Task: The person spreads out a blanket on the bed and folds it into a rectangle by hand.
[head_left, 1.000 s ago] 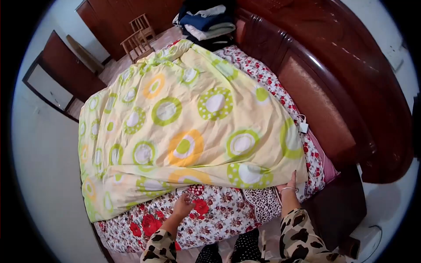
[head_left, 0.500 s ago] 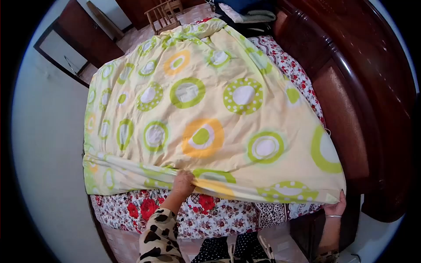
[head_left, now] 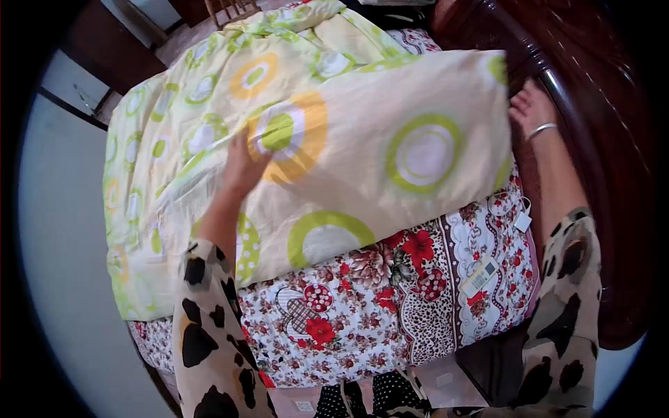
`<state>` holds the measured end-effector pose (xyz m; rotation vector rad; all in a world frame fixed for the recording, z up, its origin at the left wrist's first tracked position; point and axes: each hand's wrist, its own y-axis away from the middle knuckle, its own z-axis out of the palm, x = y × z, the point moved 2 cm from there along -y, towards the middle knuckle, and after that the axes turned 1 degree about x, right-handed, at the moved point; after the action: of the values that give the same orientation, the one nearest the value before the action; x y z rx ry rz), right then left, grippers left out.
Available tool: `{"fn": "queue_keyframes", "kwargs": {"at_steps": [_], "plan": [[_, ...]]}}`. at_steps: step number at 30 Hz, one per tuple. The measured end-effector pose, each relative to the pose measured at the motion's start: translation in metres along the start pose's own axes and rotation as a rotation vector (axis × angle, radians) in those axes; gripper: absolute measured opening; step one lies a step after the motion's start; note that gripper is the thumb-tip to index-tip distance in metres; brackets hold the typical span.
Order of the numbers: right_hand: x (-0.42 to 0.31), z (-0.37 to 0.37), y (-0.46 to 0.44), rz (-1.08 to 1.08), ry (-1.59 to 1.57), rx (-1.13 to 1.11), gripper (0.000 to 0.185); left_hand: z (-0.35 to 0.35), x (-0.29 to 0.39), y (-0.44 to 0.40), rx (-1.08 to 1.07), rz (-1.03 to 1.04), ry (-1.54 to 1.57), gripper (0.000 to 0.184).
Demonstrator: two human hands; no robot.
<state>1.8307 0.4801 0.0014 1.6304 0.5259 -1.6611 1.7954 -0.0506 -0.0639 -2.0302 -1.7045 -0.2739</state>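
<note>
A cream quilt [head_left: 376, 111] with green and orange rings covers much of the bed, its near side folded back over itself. My left hand [head_left: 245, 164] is closed on the quilt's folded-over edge, left of centre, beside an orange ring. Just past the right edge of the fold, my right hand [head_left: 535, 110] is beside the headboard, fingers loosely apart and slightly blurred, with nothing seen in them. Under the quilt lies a floral bed sheet [head_left: 348, 348], bared along the near side.
The dark wooden headboard [head_left: 585, 139] rises close on the right. A small pale card [head_left: 478, 276] and a white plug-like piece [head_left: 523, 221] with a cord lie on the sheet. A wooden chair [head_left: 233, 10] stands beyond the bed; a pale wall [head_left: 63, 209] is at left.
The quilt's near right corner has been lifted and folded away from me, uncovering sheet and card. My right hand has moved up toward the headboard and off the corner; my left hand moved forward and left.
</note>
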Motion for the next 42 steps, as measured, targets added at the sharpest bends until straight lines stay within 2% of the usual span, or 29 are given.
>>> {"fn": "queue_keyframes", "kwargs": {"at_steps": [2, 3, 4, 5, 7, 8, 10, 11, 12, 14, 15, 16, 18, 19, 20, 21, 22, 24, 25, 28, 30, 32, 34, 35, 36, 38, 39, 41, 42], "plan": [[0.052, -0.012, -0.001, 0.007, 0.278, -0.088, 0.019, 0.034, -0.001, 0.039, -0.036, 0.145, 0.01, 0.067], [0.098, -0.046, -0.026, -0.123, 0.439, -0.169, 0.021, 0.044, 0.002, 0.064, -0.064, 0.181, -0.016, 0.068], [0.125, -0.067, -0.028, -0.286, 0.736, -0.138, 0.025, 0.046, 0.009, 0.09, -0.166, 0.134, 0.029, 0.068], [0.147, -0.086, -0.026, -0.445, 1.033, -0.103, 0.03, 0.053, 0.007, 0.12, -0.169, 0.174, 0.001, 0.068], [0.194, -0.134, -0.035, -0.171, 0.908, -0.072, 0.039, 0.056, 0.008, 0.172, -0.231, 0.134, 0.02, 0.074], [0.19, -0.135, -0.026, -0.161, 0.919, -0.062, 0.039, 0.055, 0.007, 0.192, -0.301, 0.079, -0.005, 0.077], [0.174, -0.117, 0.005, 0.222, 0.827, 0.079, 0.041, 0.06, 0.001, 0.214, -0.382, 0.027, -0.031, 0.08], [0.173, -0.11, 0.012, 0.312, 0.669, 0.097, 0.044, 0.064, -0.004, 0.222, -0.425, -0.013, -0.091, 0.081], [0.177, -0.105, 0.011, 0.315, 0.676, 0.1, 0.044, 0.07, -0.008, 0.226, -0.463, -0.053, -0.15, 0.083], [0.188, -0.097, 0.008, 0.47, 0.459, 0.242, 0.047, 0.086, -0.01, 0.224, -0.485, -0.073, -0.155, 0.082], [0.192, -0.092, 0.008, 0.508, 0.343, 0.186, 0.047, 0.1, -0.015, 0.224, -0.457, -0.054, -0.203, 0.08], [0.206, -0.095, -0.002, 0.514, 0.343, 0.176, 0.047, 0.106, -0.019, 0.22, -0.426, -0.039, -0.255, 0.079], [0.245, -0.104, -0.03, 0.484, -0.018, 0.279, 0.046, 0.112, -0.014, 0.209, -0.471, -0.1, -0.29, 0.075], [0.245, -0.096, -0.026, 0.494, -0.197, 0.217, 0.041, 0.122, -0.02, 0.209, -0.495, -0.115, -0.344, 0.072], [0.248, -0.091, -0.03, 0.499, -0.204, 0.204, 0.041, 0.131, -0.026, 0.209, -0.52, -0.127, -0.398, 0.069], [0.248, -0.089, -0.035, 0.448, -0.281, 0.139, 0.038, 0.135, -0.033, 0.207, -0.44, -0.005, -0.467, 0.053], [0.246, -0.088, -0.04, 0.397, -0.357, 0.074, 0.036, 0.129, -0.034, 0.201, -0.433, -0.011, -0.476, 0.053], [0.22, -0.103, -0.058, 0.3, -0.312, 0.049, 0.033, 0.114, -0.037, 0.194, -0.605, -0.106, -0.273, 0.038], [0.203, -0.119, -0.065, 0.245, -0.249, 0.056, 0.033, 0.102, -0.036, 0.195, -0.397, 0.155, -0.178, 0.032], [0.13, -0.166, -0.07, 0.021, -0.069, 0.104, 0.029, 0.04, 0.025, 0.184, -0.51, 0.177, -0.145, 0.032], [0.069, -0.184, -0.038, 0.072, -0.027, 0.196, 0.028, -0.007, 0.067, 0.185, -0.525, 0.158, -0.138, 0.031], [0.023, -0.218, -0.011, -0.085, 0.1, 0.272, 0.032, -0.036, 0.104, 0.196, -0.604, 0.242, -0.101, 0.032], [-0.009, -0.257, 0.022, -0.088, 0.208, 0.284, 0.038, -0.056, 0.129, 0.218, -0.603, 0.331, -0.033, 0.035], [-0.013, -0.279, 0.038, -0.089, 0.198, 0.281, 0.04, -0.058, 0.136, 0.232, -0.612, 0.377, -0.029, 0.038], [-0.013, -0.296, 0.056, -0.087, 0.189, 0.28, 0.042, -0.061, 0.144, 0.242, -0.748, 0.308, -0.024, 0.037], [0.0, -0.31, 0.1, -0.113, 0.302, 0.342, 0.041, -0.052, 0.144, 0.27, -0.751, 0.309, 0.007, 0.036], [0.019, -0.33, 0.109, -0.154, 0.367, 0.368, 0.042, -0.04, 0.14, 0.283, -0.748, 0.293, -0.004, 0.036], [0.069, -0.352, 0.111, -0.177, 0.429, 0.364, 0.042, 0.004, 0.117, 0.315, -0.914, 0.128, 0.041, 0.043], [0.094, -0.354, 0.112, -0.199, 0.469, 0.38, 0.045, 0.039, 0.096, 0.339, -0.813, 0.169, 0.01, 0.046]]}}
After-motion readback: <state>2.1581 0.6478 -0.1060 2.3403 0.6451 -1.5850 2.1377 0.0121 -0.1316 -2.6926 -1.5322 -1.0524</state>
